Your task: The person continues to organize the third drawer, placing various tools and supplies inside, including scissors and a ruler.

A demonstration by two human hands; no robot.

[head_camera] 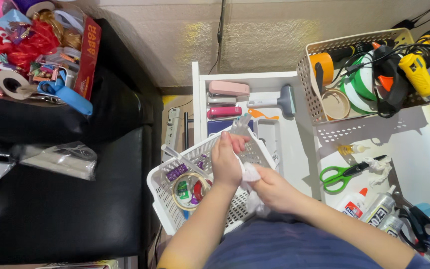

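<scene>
A clear bottle (241, 124) is clamped in the left hand (226, 160) and wiped with tissue (249, 173) pinched in the right hand (270, 188) (over the white basket (162, 192)); steadier grip needed.

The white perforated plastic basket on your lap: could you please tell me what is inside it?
The white perforated plastic basket holds a clear tape roll and small purple packs. The left hand and right hand, gripping white crumpled tissue, hide its right half.

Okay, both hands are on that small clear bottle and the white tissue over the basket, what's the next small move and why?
Probably keep wiping: the left hand holds the small clear bottle upright above the white basket, and the right hand has the white tissue bunched against its lower part. Sliding the tissue up toward the cap looks sensible, since the top is uncovered.
</scene>
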